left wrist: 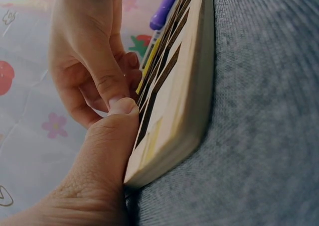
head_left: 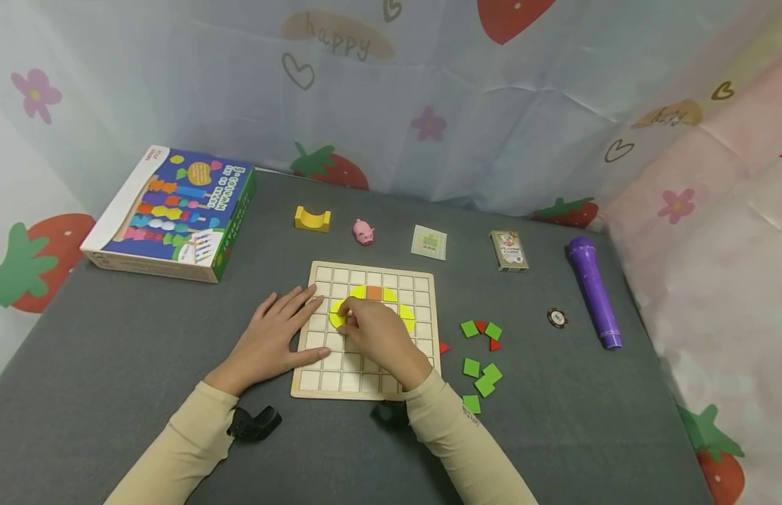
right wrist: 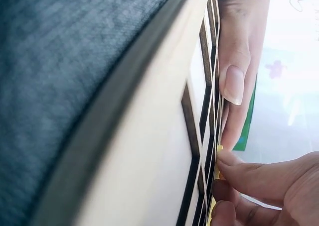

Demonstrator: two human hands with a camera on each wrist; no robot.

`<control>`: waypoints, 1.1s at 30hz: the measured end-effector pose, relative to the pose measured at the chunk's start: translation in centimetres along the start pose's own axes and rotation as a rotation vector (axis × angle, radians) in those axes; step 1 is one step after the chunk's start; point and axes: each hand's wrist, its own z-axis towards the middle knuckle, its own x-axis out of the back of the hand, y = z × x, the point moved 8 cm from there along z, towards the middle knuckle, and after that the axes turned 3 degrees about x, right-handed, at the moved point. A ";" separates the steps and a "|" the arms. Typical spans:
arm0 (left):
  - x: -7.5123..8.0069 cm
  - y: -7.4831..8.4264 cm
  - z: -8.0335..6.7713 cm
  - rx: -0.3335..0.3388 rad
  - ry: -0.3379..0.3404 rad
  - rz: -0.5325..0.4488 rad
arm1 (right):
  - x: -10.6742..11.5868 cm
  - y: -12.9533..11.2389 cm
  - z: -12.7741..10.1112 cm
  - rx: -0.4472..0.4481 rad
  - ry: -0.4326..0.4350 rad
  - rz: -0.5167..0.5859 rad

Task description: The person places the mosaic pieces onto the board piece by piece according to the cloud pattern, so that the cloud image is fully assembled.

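A yellow piece (head_left: 336, 313) lies in the left-middle cells of the wooden grid board (head_left: 365, 330), part of a ring of yellow pieces with an orange square (head_left: 374, 293) at its far side. The right hand (head_left: 379, 338) reaches over the board from the near right, its fingers curled and its fingertips pinching the edge of that yellow piece; the right wrist view shows the fingertips (right wrist: 234, 161) closing on a thin yellow edge just above the grid lines. The left hand (head_left: 273, 338) lies flat with straight, spread fingers on the board's left edge, thumb along the near-left rows, pressing the board onto the grey tabletop (head_left: 113, 365). Both forearms, in beige sleeves, come in from the near edge. To the right of the board lie loose green squares (head_left: 482, 372) and small red triangles (head_left: 488, 337). Farther right lie a poker chip (head_left: 557, 318) and a purple cylinder (head_left: 594, 290).
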 end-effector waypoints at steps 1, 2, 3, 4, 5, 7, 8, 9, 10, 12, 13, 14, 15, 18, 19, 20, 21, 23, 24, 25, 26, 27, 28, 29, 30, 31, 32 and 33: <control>-0.1 0.0 0.0 0.000 0.000 -0.001 | 0.0 0.1 0.0 -0.001 0.002 0.002; -0.1 0.0 0.0 0.001 -0.001 -0.002 | -0.1 0.2 0.0 -0.003 0.001 0.008; -0.2 0.0 0.0 0.001 -0.002 -0.005 | -0.1 0.2 0.0 -0.006 0.000 0.017; -0.3 0.0 -0.1 0.002 -0.003 -0.006 | -0.1 0.3 0.0 -0.009 -0.001 0.024; -0.3 0.0 -0.1 0.004 -0.004 -0.010 | -0.1 0.3 0.0 -0.013 -0.002 0.031; -0.4 -0.1 -0.2 0.006 -0.006 -0.015 | 0.2 0.4 -0.3 -0.023 -0.004 0.049; -0.4 -0.1 -0.2 0.007 -0.006 -0.017 | 0.5 0.5 -0.5 -0.032 -0.002 0.056; -0.5 -0.1 -0.3 0.006 -0.006 -0.018 | 0.9 0.6 -0.7 -0.041 0.001 0.061; -0.5 -0.1 -0.3 0.004 -0.005 -0.018 | 1.4 0.7 -1.1 -0.049 0.006 0.065; -0.5 0.0 -0.4 -0.005 -0.002 -0.016 | 2.6 1.2 -1.9 -0.068 0.024 0.070; -0.5 0.0 -0.4 -0.010 0.001 -0.013 | 3.2 1.7 -2.4 -0.078 0.038 0.070; -0.5 0.1 -0.4 -0.017 0.006 -0.013 | 3.8 2.2 -2.9 -0.090 0.054 0.068; -0.4 0.1 -0.4 -0.024 0.010 -0.013 | 4.5 2.7 -3.5 -0.097 0.071 0.067; -0.4 0.1 -0.3 -0.042 0.026 -0.010 | 6.3 4.8 -5.2 -0.141 0.124 0.058; -0.3 0.1 -0.3 -0.045 0.030 -0.009 | 6.9 5.5 -5.9 -0.158 0.136 0.060; -0.3 0.1 -0.2 -0.047 0.030 -0.008 | 7.4 6.3 -6.5 -0.176 0.147 0.060; -0.3 0.0 -0.2 -0.047 0.029 -0.004 | 7.8 7.1 -7.2 -0.193 0.156 0.058; -0.3 0.0 -0.1 -0.044 0.024 -0.001 | 8.3 8.9 -8.4 -0.243 0.159 0.062; -0.3 0.0 -0.1 -0.043 0.020 0.000 | 8.6 9.7 -9.0 -0.262 0.161 0.067; -0.3 0.0 -0.1 -0.042 0.019 0.000 | 8.8 10.6 -9.7 -0.286 0.161 0.074; -0.3 0.0 0.0 -0.042 0.016 0.001 | 9.0 11.5 -10.3 -0.313 0.159 0.077; -0.3 0.1 0.0 -0.043 0.018 0.000 | 9.2 12.4 -10.8 -0.338 0.155 0.077; -0.3 0.1 0.0 -0.044 0.020 -0.001 | 9.3 13.2 -11.3 -0.366 0.147 0.076; -0.3 0.1 0.0 -0.046 0.023 -0.001 | 9.5 13.9 -11.9 -0.388 0.140 0.073; -0.3 0.1 0.0 -0.047 0.026 -0.001 | 9.6 14.6 -12.3 -0.409 0.129 0.069; -0.3 0.1 0.0 -0.048 0.027 -0.001 | 9.6 15.2 -12.7 -0.427 0.115 0.061; -0.3 0.1 0.0 -0.049 0.026 0.001 | 9.6 15.8 -12.9 -0.438 0.100 0.053; -0.2 0.2 0.1 -0.050 0.026 0.001 | 9.6 16.3 -13.1 -0.445 0.086 0.047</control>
